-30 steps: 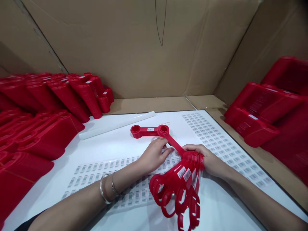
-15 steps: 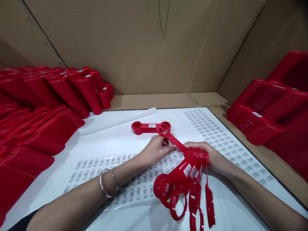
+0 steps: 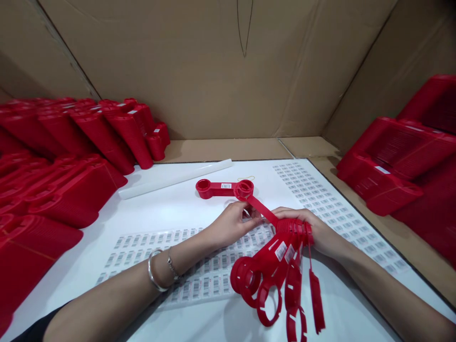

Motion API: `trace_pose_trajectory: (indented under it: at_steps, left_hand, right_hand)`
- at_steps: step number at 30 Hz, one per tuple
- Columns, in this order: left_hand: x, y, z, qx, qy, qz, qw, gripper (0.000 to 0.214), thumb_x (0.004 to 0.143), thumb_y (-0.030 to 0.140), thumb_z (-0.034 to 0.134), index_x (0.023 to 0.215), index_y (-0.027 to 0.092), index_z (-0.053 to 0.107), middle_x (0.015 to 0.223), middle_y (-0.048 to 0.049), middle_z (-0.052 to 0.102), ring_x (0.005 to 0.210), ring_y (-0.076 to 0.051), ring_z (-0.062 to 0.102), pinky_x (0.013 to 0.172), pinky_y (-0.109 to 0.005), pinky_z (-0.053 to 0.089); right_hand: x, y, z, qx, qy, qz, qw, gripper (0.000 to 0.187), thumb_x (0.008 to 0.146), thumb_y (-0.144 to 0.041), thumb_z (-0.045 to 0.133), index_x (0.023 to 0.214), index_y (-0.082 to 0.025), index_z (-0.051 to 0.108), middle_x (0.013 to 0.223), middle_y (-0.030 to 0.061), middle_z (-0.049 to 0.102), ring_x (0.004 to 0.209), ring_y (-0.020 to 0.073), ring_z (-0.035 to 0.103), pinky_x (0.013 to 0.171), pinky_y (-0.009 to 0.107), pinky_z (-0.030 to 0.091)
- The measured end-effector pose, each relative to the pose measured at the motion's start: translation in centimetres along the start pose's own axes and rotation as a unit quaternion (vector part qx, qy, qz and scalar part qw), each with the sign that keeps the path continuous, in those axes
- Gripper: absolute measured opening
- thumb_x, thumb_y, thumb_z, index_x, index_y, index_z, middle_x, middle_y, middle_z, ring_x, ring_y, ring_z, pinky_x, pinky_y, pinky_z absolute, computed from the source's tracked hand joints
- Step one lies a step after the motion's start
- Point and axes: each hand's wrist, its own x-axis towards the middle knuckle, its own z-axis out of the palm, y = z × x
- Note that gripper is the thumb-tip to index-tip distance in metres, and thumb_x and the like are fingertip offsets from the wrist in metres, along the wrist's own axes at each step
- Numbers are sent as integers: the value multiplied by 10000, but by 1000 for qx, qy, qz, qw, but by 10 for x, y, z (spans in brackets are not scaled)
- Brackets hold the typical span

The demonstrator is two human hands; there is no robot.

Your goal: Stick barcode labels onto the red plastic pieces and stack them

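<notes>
My right hand point(image 3: 315, 228) is wrapped round a fanned bundle of red plastic pieces with ring-shaped ends point(image 3: 281, 256). Several rings hang down toward me, and white barcode labels show on some pieces. One piece point(image 3: 262, 211) sticks out of the bundle to the upper left, its ring end overlapping a small stack of the same pieces point(image 3: 221, 189). My left hand point(image 3: 235, 222) is closed in a pinch beside that piece, above a sheet of barcode labels point(image 3: 199, 278). What its fingertips hold, if anything, I cannot make out.
Large stacks of red pieces point(image 3: 67, 194) fill the left side, and more stacks point(image 3: 384, 175) stand at the right. A white roll point(image 3: 178, 179) lies behind my left arm. A second label sheet point(image 3: 327, 213) lies at the right. Cardboard walls point(image 3: 199, 76) enclose the table.
Near my left fingertips, a clear film-like loop seen earlier no longer shows. The bundle and both hands have hardly moved; the whole view has shifted slightly.
</notes>
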Motion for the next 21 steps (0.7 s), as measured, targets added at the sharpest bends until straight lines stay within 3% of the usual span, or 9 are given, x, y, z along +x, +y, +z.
trace_pose_trajectory:
  at_steps: [9, 16, 21]
  left_hand:
    - [-3, 1, 2, 130, 2, 66, 989, 177, 857, 249, 519, 960, 161, 632, 946, -64, 656, 852, -182, 577, 789, -335, 424]
    - [-4, 0, 3, 64, -17, -3, 998, 162, 838, 284, 535, 909, 153, 598, 914, -71, 627, 827, -182, 567, 726, -313, 450]
    - [-2, -1, -1, 62, -16, 11, 998, 139, 807, 268, 564, 868, 144, 584, 913, -73, 587, 806, -174, 537, 711, -306, 445]
  right_hand:
    - [-1, 2, -6, -21, -4, 23, 1000, 272, 804, -215, 572, 1057, -207, 670, 1047, 65, 631, 852, 170, 599, 737, 269, 463]
    - [0, -2, -1, -47, -27, -3, 999, 253, 809, -221, 560, 1030, -221, 683, 1199, 73, 557, 963, 200, 576, 838, 325, 454]
    - [1, -2, 0, -35, -31, -7, 999, 267, 806, -187, 554, 1039, -220, 679, 1194, 75, 554, 955, 196, 580, 844, 329, 455]
